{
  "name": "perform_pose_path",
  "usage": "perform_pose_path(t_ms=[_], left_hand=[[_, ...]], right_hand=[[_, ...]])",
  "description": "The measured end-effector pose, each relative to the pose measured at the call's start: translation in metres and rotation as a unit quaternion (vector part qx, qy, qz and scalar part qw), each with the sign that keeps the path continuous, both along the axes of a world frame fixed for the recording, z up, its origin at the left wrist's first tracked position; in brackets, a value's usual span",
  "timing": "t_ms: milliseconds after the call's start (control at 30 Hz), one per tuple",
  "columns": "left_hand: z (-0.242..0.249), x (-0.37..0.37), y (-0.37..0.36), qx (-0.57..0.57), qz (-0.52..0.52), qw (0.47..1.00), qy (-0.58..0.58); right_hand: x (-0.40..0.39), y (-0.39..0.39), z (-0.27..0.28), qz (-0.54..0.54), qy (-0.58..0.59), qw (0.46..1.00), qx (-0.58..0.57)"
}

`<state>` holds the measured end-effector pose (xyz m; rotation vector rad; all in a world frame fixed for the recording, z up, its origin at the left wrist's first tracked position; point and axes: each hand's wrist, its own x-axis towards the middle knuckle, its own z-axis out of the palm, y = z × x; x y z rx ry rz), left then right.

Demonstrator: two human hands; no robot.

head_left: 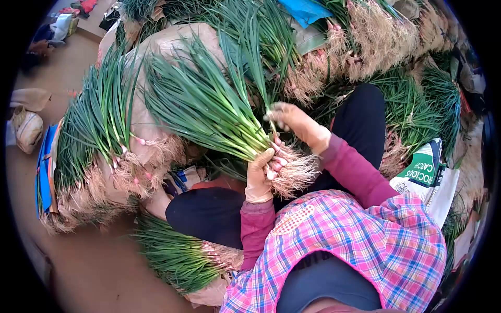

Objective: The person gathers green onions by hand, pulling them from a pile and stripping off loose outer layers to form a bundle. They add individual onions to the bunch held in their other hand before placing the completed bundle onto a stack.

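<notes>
My left hand (259, 176), in a pale glove, is wrapped round the lower stalks of a big bunch of green plants (224, 117). Pinkish bulbs and a tangle of light roots stick out to the right of it, while the long leaves fan toward the upper left. My right hand (297, 122), also gloved, is at the upper side of the bunch, by a thin stalk just above the bulbs. Its fingers are smeared by motion, so whether they grip that stalk cannot be made out.
More plants (104, 115) lie on sacking at the left, with roots toward me. Another pile (182, 255) is beside my knee at lower left. Bundles with thick roots (381, 36) fill the upper right. A printed white and green bag (425, 175) is at the right.
</notes>
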<state>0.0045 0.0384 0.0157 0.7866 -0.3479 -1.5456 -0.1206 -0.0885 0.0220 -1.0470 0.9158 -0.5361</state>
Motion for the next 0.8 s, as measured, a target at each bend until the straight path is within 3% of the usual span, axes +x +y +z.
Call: perform_pose_path(t_ms=[33,200,233,300,367,400,433,500,567,633,700,800], left_hand=[[-0.001,-0.002,0.002,0.003,-0.004,1.0,0.008],[-0.006,-0.005,0.007,0.03,0.023,0.999,0.0],[-0.007,-0.003,0.006,0.026,0.031,0.999,0.002],[-0.013,0.0,0.006,0.038,0.0,0.999,-0.018],[-0.02,0.008,0.008,-0.018,-0.064,0.992,0.106],[-0.008,-0.004,0.009,-0.023,-0.014,0.994,0.105],[0.008,-0.01,0.01,-0.032,0.034,0.994,0.099],[-0.002,-0.001,0.012,-0.045,0.0,0.989,0.138],[0.001,-0.004,0.01,-0.051,0.039,0.988,0.138],[-0.021,0.009,0.014,-0.034,-0.002,0.982,0.184],[0.01,-0.004,0.013,-0.059,0.046,0.982,0.175],[0.019,-0.006,0.014,-0.053,0.058,0.982,0.175]], right_hand=[[0.01,-0.026,-0.023,-0.027,-0.047,0.998,-0.014],[0.027,-0.019,-0.004,-0.112,-0.05,0.99,-0.069],[0.033,-0.01,-0.024,-0.137,-0.076,0.988,-0.004],[0.035,-0.004,-0.026,-0.15,-0.049,0.988,-0.008],[0.025,-0.021,-0.046,-0.204,-0.238,0.921,0.231],[0.025,-0.023,-0.045,-0.212,-0.215,0.926,0.229],[0.013,-0.037,-0.052,-0.203,-0.244,0.935,0.161],[0.009,-0.036,-0.038,-0.134,-0.273,0.943,0.134],[0.003,-0.001,-0.001,0.119,-0.31,0.936,0.113],[0.006,0.008,0.0,0.149,-0.328,0.921,0.15],[0.015,0.017,-0.005,0.087,-0.291,0.947,0.105],[0.016,0.021,-0.012,0.104,-0.319,0.937,0.1]])
